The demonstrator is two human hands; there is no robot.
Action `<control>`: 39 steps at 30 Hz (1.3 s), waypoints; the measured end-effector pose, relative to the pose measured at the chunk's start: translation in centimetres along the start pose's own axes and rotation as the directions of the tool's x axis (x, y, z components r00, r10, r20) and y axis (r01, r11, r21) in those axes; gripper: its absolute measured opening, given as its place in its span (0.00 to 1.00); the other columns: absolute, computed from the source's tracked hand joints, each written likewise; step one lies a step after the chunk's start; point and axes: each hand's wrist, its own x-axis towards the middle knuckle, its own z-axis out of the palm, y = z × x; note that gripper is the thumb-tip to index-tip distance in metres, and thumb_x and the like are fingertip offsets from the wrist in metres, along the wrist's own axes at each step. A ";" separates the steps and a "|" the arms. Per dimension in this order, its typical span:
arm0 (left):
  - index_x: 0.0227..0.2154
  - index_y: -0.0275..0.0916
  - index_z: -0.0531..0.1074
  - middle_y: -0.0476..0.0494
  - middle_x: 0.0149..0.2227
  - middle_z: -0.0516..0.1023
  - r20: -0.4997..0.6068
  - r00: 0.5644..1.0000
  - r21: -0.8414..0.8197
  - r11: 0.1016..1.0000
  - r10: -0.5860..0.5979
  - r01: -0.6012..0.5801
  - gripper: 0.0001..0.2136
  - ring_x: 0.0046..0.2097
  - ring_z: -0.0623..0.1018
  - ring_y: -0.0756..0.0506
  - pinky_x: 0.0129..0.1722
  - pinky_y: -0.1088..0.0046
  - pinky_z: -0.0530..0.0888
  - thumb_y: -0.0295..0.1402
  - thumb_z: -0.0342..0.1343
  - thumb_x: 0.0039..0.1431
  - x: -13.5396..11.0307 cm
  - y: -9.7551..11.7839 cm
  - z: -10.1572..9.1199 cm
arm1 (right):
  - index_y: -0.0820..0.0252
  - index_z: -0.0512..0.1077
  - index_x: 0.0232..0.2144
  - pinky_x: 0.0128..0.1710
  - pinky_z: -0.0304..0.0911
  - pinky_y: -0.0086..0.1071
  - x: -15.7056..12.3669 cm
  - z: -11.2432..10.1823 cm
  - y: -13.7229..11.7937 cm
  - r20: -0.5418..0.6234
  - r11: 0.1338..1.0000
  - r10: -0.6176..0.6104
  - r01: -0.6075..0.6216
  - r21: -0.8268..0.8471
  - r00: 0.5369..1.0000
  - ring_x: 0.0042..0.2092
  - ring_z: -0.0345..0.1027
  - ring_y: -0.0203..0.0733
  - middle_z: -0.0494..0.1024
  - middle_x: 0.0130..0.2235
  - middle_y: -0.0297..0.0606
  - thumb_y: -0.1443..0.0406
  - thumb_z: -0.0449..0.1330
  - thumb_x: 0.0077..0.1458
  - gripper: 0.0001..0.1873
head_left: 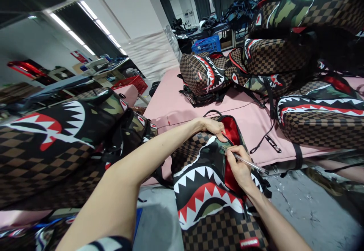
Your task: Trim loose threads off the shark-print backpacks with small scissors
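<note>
A checkered backpack (204, 160) with a printed shark mouth lies tilted on the near edge of the pink table, its zipped opening spread to show red lining (231, 127). My left hand (214, 127) grips the backpack's upper edge beside that opening, thumb on the outside and fingers partly hidden. My right hand (239, 167) is closed around a slim, clear-barrelled pen (250, 162). The pen's tip meets the camouflage fabric near the opening's edge, just below my left thumb. A red label (249, 242) shows at the backpack's bottom.
Similar backpacks are piled on the pink table (167, 91) ahead and to the right (321, 118). More backpacks (57, 141) crowd close on my left. A blue crate (206, 44) stands behind the table. Part of another person's arm (335, 169) shows at the right.
</note>
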 end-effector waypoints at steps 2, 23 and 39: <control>0.19 0.33 0.74 0.48 0.18 0.74 0.004 1.000 -0.014 1.000 -0.003 0.003 0.14 0.20 0.68 0.53 0.20 0.79 0.65 0.39 0.68 0.34 -0.1 0.0 0.1 | 0.57 0.66 0.28 0.33 0.63 0.31 0.0 0.0 0.0 -0.001 1.000 -0.001 0.001 0.000 1.000 0.31 0.69 0.37 0.73 0.29 0.31 0.65 0.55 0.55 0.04; 0.19 0.33 0.74 0.47 0.18 0.74 0.001 1.000 -0.048 0.999 -0.003 0.004 0.14 0.20 0.68 0.52 0.19 0.79 0.66 0.38 0.68 0.33 -0.1 0.1 0.3 | 0.57 0.66 0.28 0.33 0.62 0.31 0.1 -0.2 0.0 0.024 1.000 0.027 -0.028 0.015 0.999 0.31 0.68 0.37 0.73 0.28 0.31 0.65 0.55 0.55 0.04; 0.21 0.33 0.75 0.47 0.19 0.75 0.020 1.000 -0.048 0.999 0.007 -0.006 0.14 0.20 0.70 0.51 0.20 0.79 0.67 0.39 0.68 0.34 -0.1 0.0 0.3 | 0.57 0.66 0.28 0.32 0.63 0.31 0.1 -0.3 -0.1 0.019 0.999 0.029 -0.029 0.013 0.999 0.31 0.69 0.38 0.73 0.28 0.32 0.64 0.54 0.55 0.04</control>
